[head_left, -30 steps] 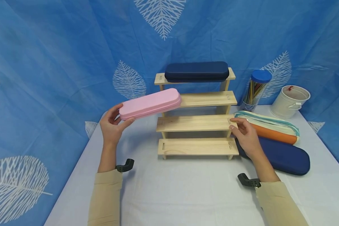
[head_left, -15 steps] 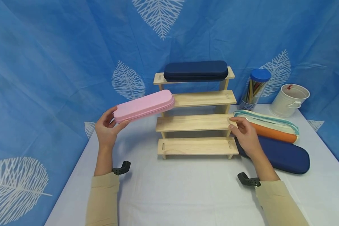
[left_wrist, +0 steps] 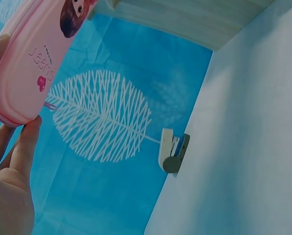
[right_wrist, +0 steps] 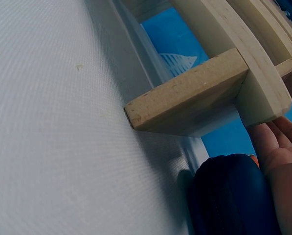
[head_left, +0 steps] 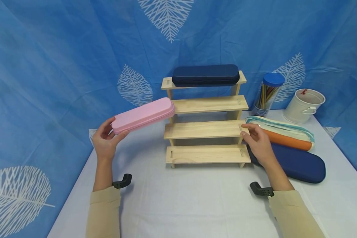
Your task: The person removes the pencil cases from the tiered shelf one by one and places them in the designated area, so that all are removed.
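The left hand (head_left: 105, 140) holds the pink case (head_left: 142, 114) by its left end, thumb on the near side and fingers on the far side, spread only as wide as the case. The case hangs in the air left of the wooden rack (head_left: 206, 129), its right end pointing to the far right; whether that end touches the rack I cannot tell. The right hand (head_left: 260, 145) pinches the right end of the rack's 2nd board from the bottom, with a narrow gap between thumb and fingers.

The rack stands on a white-covered table (head_left: 196, 198), before a blue cloth (head_left: 77, 49) printed with white leaves. A dark navy case (head_left: 206, 74) lies along the top board. To the right of the rack are a blue case (head_left: 297, 163), then an orange-and-cream pouch (head_left: 288, 138) just beyond it; farther back stand a clear jar (head_left: 263, 99) of sticks and a white bucket (head_left: 298, 110). The left wrist view shows a stapler (left_wrist: 172, 151) by the cloth.

The rack has 4 flat boards of pale, grained wood. The pink case is long and smooth, with rounded ends, a zip and a printed heart.
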Motion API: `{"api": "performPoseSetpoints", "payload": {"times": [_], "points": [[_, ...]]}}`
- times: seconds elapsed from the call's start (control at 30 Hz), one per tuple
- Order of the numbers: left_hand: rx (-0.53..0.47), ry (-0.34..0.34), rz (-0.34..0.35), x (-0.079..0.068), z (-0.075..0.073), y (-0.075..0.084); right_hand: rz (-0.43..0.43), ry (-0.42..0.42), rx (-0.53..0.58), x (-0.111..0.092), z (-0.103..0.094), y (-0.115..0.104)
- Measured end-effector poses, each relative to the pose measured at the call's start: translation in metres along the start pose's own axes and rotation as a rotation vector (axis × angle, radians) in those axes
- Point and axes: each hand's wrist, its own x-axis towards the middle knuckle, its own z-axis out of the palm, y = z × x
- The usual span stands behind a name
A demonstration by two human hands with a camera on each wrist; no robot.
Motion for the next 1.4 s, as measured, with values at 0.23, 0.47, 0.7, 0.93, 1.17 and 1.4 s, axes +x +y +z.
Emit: {"api": "performPoseSetpoints", "payload": {"times": [0.23,0.47,0.7,0.93,1.17,1.4], "points": [[-0.023,0.034,-0.008,-0.003,-0.009,0.001,-0.002,0.002,0.006,0.0,-0.001,0.001],[-0.026,0.08,-0.03,-0.005,-0.019,-0.005,0.003,-0.005,0.016,0.0,-0.001,0.0],[0.048,0.117,-0.084,-0.009,-0.025,-0.012,0.011,-0.003,0.003,-0.001,-0.002,0.0],[0.057,0.128,-0.181,-0.011,-0.028,-0.025,0.008,-0.017,0.005,-0.003,0.0,-0.015],[0.074,0.116,-0.264,-0.011,-0.028,-0.041,0.016,-0.019,-0.007,-0.005,0.001,-0.027],[0.148,0.068,-0.277,-0.012,-0.03,-0.055,0.005,-0.014,0.011,0.0,-0.001,0.0]]}}
